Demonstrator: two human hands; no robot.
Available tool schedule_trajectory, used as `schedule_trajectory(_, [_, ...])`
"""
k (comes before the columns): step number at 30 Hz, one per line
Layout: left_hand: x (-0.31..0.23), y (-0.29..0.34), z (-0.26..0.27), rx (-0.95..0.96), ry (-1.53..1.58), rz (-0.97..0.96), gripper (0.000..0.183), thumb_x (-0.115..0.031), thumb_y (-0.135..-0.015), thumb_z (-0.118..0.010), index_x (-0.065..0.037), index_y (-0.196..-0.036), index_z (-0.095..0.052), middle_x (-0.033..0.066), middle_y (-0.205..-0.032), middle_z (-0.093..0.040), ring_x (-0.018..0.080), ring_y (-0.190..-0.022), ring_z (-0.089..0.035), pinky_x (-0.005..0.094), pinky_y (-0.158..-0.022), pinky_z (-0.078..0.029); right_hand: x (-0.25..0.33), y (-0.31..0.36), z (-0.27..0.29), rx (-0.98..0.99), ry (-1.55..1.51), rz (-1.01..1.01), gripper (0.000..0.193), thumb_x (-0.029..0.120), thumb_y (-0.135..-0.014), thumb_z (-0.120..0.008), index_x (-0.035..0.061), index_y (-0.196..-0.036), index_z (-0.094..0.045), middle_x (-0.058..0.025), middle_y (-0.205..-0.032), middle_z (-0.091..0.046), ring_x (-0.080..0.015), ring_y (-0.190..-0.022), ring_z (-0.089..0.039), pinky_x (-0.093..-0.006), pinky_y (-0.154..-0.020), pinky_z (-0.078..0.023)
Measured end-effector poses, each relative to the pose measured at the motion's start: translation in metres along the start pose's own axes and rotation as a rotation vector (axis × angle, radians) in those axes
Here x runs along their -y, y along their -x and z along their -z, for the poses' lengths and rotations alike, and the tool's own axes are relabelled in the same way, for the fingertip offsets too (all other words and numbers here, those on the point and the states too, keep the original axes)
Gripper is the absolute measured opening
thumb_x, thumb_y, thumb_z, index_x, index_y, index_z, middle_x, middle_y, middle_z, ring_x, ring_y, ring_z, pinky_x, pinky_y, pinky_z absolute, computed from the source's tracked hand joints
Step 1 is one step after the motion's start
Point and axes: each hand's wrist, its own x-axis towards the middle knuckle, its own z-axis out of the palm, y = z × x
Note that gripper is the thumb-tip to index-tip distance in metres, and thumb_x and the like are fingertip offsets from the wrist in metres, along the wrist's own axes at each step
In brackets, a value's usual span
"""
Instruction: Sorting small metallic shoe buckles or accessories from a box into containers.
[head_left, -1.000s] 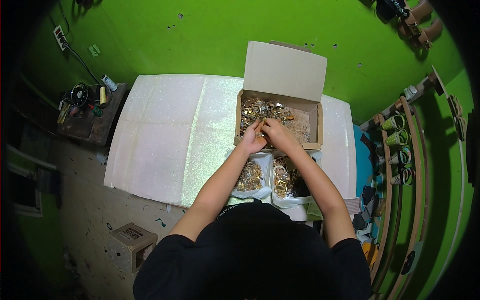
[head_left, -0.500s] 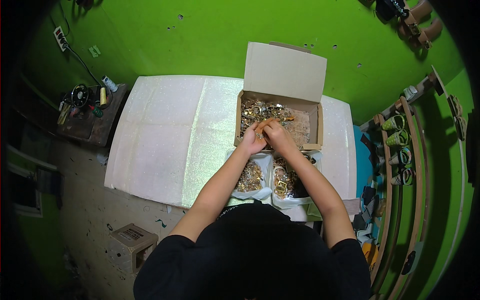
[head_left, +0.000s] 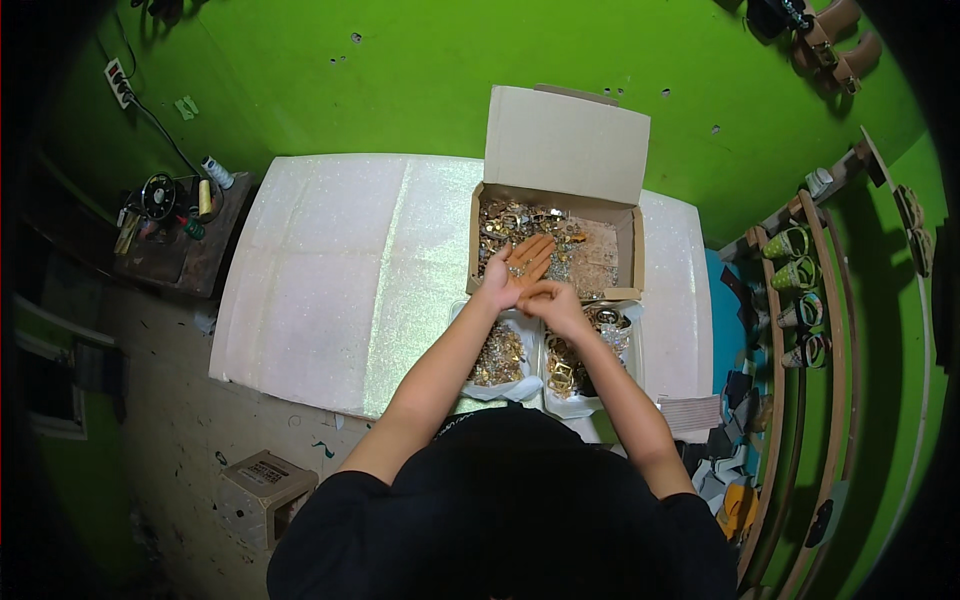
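My left hand [head_left: 518,275] lies palm up over the near part of a cardboard box [head_left: 640,245], its fingers stretched out. A few small shiny metal pieces [head_left: 521,268] rest on that palm. Close beside its heel, my right hand [head_left: 552,304] is closed with the fingertips together; whatever it may hold is too small to make out. Inside the box lies a heap of small gold and silver metal fittings [head_left: 510,222], densest at the left. Nearer to me stand two white trays: the left tray [head_left: 520,389] holds small gold pieces, the right tray [head_left: 577,408] larger gold rings and buckles, partly behind my right forearm.
The box's lid [head_left: 567,140] stands raised at the back. A glittery white sheet covers the table [head_left: 310,260]. Shoe racks [head_left: 815,300] with sandals line the right wall. On the left are a small dark table [head_left: 180,255] with thread spools and a stool [head_left: 265,490] on the floor.
My right hand has drawn back from the left palm, toward me and over the trays. The left palm now shows open, with the small metal pieces on it.
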Motion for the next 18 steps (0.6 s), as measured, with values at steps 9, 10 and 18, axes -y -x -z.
schedule_trajectory(9, [0.000, -0.001, 0.001, 0.043, 0.029, 0.016, 0.051, -0.032, -0.090, -0.014, 0.003, -0.121, -0.033, 0.0159, -0.127, -0.034, 0.0272, -0.119, -0.032, 0.0362, -0.097, -0.031, 0.006, 0.023, -0.008, 0.365, 0.740, 0.327, 0.011, 0.006, -0.063, -0.065, 0.0017, -0.072, -0.063, -0.0102, -0.071, -0.062, -0.0181, -0.067, -0.059, -0.0274, -0.064, -0.046])
schedule_trajectory(10, [0.000, 0.000, 0.001, 0.055, 0.018, 0.021, 0.051, -0.033, -0.090, -0.014, 0.003, -0.120, -0.034, 0.0161, -0.127, -0.035, 0.0268, -0.119, -0.032, 0.0357, -0.098, -0.030, 0.017, 0.020, -0.006, 0.343, 0.730, 0.241, 0.011, 0.005, -0.062, -0.065, 0.0017, -0.072, -0.063, -0.0105, -0.071, -0.061, -0.0188, -0.066, -0.059, -0.0283, -0.064, -0.046])
schedule_trajectory(18, [-0.003, -0.002, 0.019, -0.018, -0.110, 0.012, 0.050, -0.035, -0.090, -0.015, -0.001, -0.114, -0.043, 0.0146, -0.115, -0.047, 0.0243, -0.104, -0.045, 0.0374, -0.090, -0.036, 0.049, -0.025, -0.005, -0.206, 0.809, 0.555, 0.012, 0.012, -0.065, -0.060, 0.0034, -0.072, -0.063, -0.0128, -0.077, -0.056, -0.0275, -0.072, -0.055, -0.0330, -0.066, -0.044])
